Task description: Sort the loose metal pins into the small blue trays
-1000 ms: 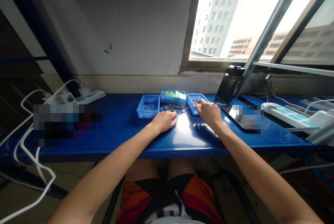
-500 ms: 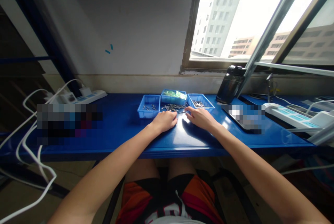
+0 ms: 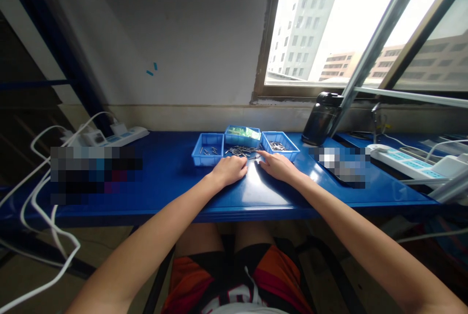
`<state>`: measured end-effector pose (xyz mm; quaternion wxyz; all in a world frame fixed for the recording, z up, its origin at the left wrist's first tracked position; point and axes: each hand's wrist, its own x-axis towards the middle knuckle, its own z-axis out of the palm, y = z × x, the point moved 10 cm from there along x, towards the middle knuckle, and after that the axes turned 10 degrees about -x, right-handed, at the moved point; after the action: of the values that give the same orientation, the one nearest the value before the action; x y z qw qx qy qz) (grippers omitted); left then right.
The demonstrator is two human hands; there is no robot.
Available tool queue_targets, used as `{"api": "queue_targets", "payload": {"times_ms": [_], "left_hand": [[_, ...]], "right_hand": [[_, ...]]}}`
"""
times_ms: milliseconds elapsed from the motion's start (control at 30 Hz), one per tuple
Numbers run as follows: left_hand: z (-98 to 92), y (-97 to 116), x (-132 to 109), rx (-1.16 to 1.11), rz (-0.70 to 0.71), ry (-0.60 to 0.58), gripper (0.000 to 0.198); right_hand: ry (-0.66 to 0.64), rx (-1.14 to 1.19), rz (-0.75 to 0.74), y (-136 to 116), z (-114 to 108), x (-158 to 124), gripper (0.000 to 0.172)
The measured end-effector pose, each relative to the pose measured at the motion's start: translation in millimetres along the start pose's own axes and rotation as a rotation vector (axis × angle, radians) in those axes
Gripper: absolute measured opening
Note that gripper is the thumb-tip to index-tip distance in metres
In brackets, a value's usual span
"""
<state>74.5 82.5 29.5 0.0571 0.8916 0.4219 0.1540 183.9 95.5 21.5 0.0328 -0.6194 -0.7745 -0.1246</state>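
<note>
A loose pile of slim, shiny metal pieces (image 3: 242,150), too small to name surely, lies on the blue table between my hands and the bins. My left hand (image 3: 231,169) rests at the pile's near left edge, its fingers curled under; anything inside them is hidden. At the near right edge is my right hand (image 3: 278,166), index finger stretched to the pile and thumb apart, with nothing seen in its grasp. The left blue bin (image 3: 206,160) holds a few metal pieces, the right blue bin (image 3: 290,156) many. Behind the pile, the middle blue bin (image 3: 230,141) contains a green-and-clear packet (image 3: 245,133).
A black bottle (image 3: 321,119) stands by the window, with a blurred-out phone-like slab (image 3: 340,172) before it. Power strips (image 3: 402,160) and white cables occupy both ends of the table (image 3: 164,177). A metal post slants up at right.
My right index finger has straightened over the near edge of the pile. My left hand stays in place, and the view has shifted very slightly.
</note>
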Motion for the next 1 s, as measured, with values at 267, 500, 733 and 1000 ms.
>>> {"api": "queue_targets", "payload": {"times_ms": [267, 500, 733, 1000], "left_hand": [[0.5, 1, 0, 0.0, 0.028, 0.012, 0.023], [-0.6, 1, 0, 0.007, 0.045, 0.03, 0.022], [0.2, 1, 1, 0.012, 0.038, 0.022, 0.022], [3.1, -4, 2, -0.006, 0.0, 0.019, 0.03]], "right_hand": [[-0.032, 0.008, 0.009, 1, 4, 1, 0.039], [-0.043, 0.013, -0.01, 1, 6, 2, 0.036], [-0.05, -0.004, -0.038, 0, 7, 1, 0.032], [0.005, -0.015, -0.185, -20, -5, -6, 0.031]]}}
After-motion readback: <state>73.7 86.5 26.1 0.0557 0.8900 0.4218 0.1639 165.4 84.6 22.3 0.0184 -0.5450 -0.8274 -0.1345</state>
